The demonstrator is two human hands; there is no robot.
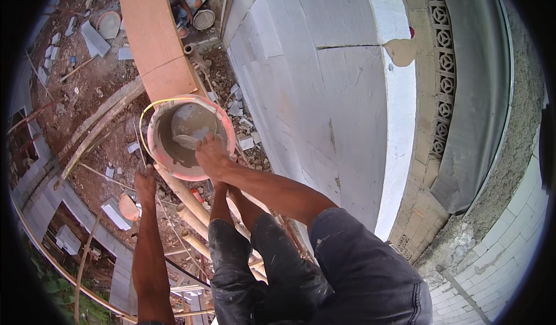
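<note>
A bucket with a reddish rim and a yellow-covered handle stands at the near end of an orange-brown plank. Wet grey mortar lies inside it. My right hand reaches over the near right rim, fingers closed. Against those fingers, on the mortar, lies the pale rounded blade of what looks like a trowel; its handle is hidden in my hand. My left hand is a fist, left of the bucket and a bit lower. A thin dark line, perhaps a cord or rod, rises from it.
The long plank runs away above rubble-strewn ground. Bamboo poles lie under my feet. A grey block wall rises on the right. A person works far below beside a round bucket. Wooden poles slant at left.
</note>
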